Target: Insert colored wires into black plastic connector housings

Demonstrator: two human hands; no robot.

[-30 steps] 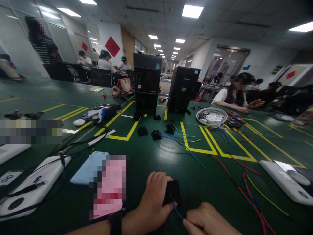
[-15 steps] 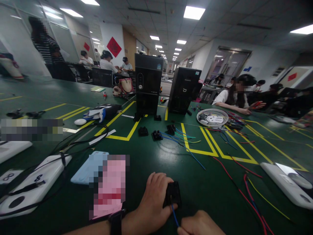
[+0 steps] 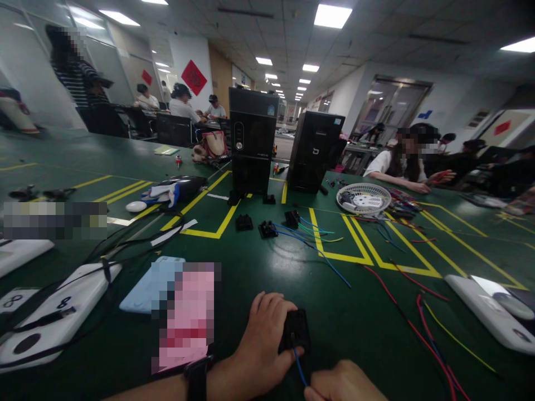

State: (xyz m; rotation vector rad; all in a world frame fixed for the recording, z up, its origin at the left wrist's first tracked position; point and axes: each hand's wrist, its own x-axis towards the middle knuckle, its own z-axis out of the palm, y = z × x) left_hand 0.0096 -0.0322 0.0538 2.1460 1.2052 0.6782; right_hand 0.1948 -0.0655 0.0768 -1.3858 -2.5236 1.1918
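My left hand (image 3: 261,340) grips a small black connector block (image 3: 295,330) and holds it just above the green table near the front edge. A thin blue wire (image 3: 299,366) runs from the block's underside down into my right hand (image 3: 343,383), whose fingers are pinched on it at the bottom edge of the view. A black watch (image 3: 197,377) sits on my left wrist.
Loose red, yellow and blue wires (image 3: 422,323) lie to the right. More black connectors (image 3: 267,229) with wires sit mid-table. Two black computer towers (image 3: 251,142) and a white fan grille (image 3: 363,199) stand farther back. White devices (image 3: 54,320) and cables lie left. People sit at the far tables.
My right hand has slid slightly left and lower along the blue wire. My left hand and the connector block have stayed where they were.
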